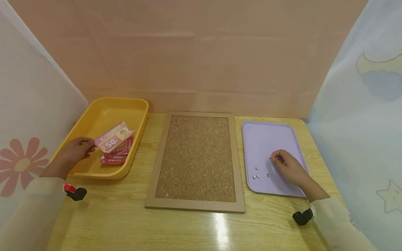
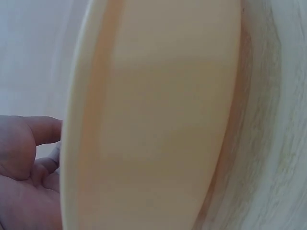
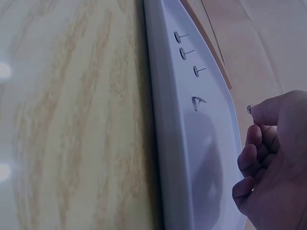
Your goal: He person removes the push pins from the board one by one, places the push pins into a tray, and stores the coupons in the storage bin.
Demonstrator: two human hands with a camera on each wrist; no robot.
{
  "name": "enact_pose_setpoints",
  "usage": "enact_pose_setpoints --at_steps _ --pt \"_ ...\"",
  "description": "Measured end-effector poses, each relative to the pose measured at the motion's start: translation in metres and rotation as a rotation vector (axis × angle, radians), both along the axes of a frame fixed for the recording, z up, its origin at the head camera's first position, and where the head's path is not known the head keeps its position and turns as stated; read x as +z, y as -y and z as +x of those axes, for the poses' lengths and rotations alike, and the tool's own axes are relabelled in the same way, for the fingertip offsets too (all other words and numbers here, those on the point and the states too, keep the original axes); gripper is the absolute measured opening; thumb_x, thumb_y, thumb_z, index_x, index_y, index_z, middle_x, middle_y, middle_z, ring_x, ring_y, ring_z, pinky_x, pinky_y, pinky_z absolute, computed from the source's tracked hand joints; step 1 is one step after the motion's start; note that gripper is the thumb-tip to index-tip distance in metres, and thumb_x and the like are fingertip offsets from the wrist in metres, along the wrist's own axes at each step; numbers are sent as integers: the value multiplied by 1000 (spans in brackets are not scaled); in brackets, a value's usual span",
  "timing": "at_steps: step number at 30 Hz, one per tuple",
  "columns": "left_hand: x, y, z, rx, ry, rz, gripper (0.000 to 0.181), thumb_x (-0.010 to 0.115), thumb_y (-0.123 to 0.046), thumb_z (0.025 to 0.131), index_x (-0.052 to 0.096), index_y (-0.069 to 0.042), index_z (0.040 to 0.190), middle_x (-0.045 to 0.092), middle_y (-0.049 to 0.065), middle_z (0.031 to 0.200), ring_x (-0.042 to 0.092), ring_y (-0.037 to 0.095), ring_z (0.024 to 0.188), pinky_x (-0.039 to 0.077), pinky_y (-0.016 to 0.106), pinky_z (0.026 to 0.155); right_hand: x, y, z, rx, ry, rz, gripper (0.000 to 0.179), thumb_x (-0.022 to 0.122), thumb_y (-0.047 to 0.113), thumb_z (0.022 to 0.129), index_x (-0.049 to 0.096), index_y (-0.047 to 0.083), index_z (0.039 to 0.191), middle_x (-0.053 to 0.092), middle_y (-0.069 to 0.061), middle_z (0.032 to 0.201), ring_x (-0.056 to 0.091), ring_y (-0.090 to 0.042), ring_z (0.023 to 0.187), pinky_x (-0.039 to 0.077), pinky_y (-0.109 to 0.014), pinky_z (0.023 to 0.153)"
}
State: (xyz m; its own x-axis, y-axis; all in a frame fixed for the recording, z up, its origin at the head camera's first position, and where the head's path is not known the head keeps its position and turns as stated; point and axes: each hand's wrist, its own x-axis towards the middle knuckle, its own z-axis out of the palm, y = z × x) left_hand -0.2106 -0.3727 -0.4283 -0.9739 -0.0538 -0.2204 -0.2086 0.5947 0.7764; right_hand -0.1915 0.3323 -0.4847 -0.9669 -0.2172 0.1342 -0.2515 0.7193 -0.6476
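My left hand (image 1: 74, 151) pinches the corner of a pink and yellow paper coupon (image 1: 114, 138) marked 50, held over the yellow tray (image 1: 98, 112). Red coupons (image 1: 116, 157) lie beneath it in that tray. In the left wrist view the tray wall hides the fingertips and the coupon. Over the purple tray (image 1: 263, 135), my right hand (image 1: 289, 167) pinches a thumbtack (image 3: 250, 109) between thumb and finger, as the right wrist view shows. Several other thumbtacks (image 3: 183, 53) rest in the purple tray, points up or tipped, near its left front corner.
A wood-framed cork board (image 1: 198, 160) lies flat between the two trays, with a small shiny spot near its lower left corner. Pale wood table (image 1: 165, 232) extends in front. Printed curtains stand left and right, and a tan one (image 1: 206, 56) hangs behind.
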Motion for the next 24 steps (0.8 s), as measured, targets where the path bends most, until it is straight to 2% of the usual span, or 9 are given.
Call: enact_pose_setpoints --at_steps 5,8,12,19,24 --pt "-1 0 -3 17 59 -20 62 33 -38 106 30 13 141 47 28 129 55 27 105 51 18 76 1 -1 2 -10 21 1 17 47 12 103 55 -2 105 54 -9 88 45 -19 78 39 -26 69" --pt "-2 0 -5 14 72 -27 62 34 -39 105 30 12 141 47 27 130 54 30 108 51 18 77 0 0 4 -17 28 -5 17 48 12 102 56 -2 104 54 -9 86 46 -18 77 39 -26 69" --pt "-3 -1 -5 7 70 -15 62 35 -39 105 31 12 141 47 27 130 54 29 108 51 18 76 -1 0 4 -18 35 -7 17 48 12 102 56 -2 104 55 -9 89 47 -19 79 40 -26 70" --pt "-3 2 -2 11 76 1 63 34 -39 105 31 13 140 47 29 131 57 19 101 51 18 77 -1 0 5 -24 53 0 19 47 13 103 56 -2 106 56 -10 89 47 -21 79 41 -28 71" --pt "-5 3 -1 -4 80 9 61 34 -37 106 31 13 140 47 28 130 57 18 101 51 18 76 -2 -1 8 -27 72 5 19 47 14 103 56 -2 106 56 -10 91 48 -20 80 41 -28 71"
